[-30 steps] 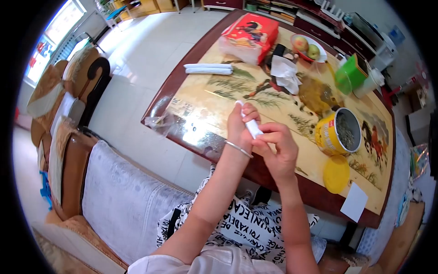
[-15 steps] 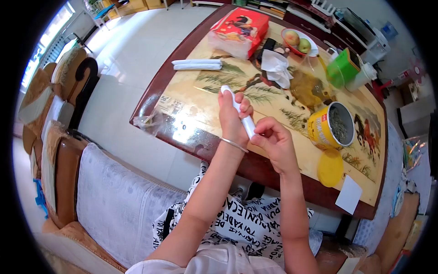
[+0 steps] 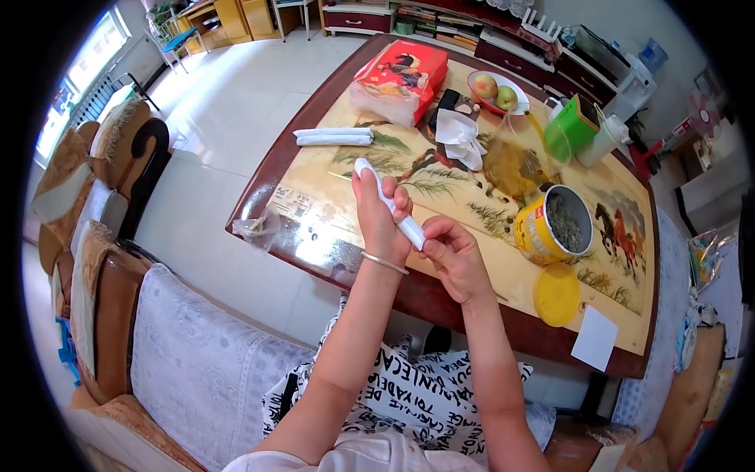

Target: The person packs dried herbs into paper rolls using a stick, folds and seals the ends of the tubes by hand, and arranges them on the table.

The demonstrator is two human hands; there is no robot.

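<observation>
My left hand [image 3: 383, 216] is wrapped round a white paper roll [image 3: 387, 200], whose upper end sticks out past the thumb. The fingertips of my right hand [image 3: 454, 253] pinch the lower end of the same roll. Two similar white rolls [image 3: 333, 137] lie side by side on the table's far left. To the right of my hands, a yellow can [image 3: 543, 230] lies tilted with dried, shredded greenish material inside. Its yellow lid [image 3: 557, 295] and a white card [image 3: 595, 338] are near the front edge.
On the table [image 3: 440, 206] are a red bag [image 3: 403, 76], crumpled tissue [image 3: 460, 140], a bowl of fruit [image 3: 500, 93], a clear plastic bag [image 3: 511, 161], a green box [image 3: 572, 124] and a small plastic wrapper [image 3: 259, 229]. A covered sofa [image 3: 204, 354] stands at the left.
The view has shifted. My left hand has turned so that more of the roll shows above it, and my right hand still pinches the lower end.
</observation>
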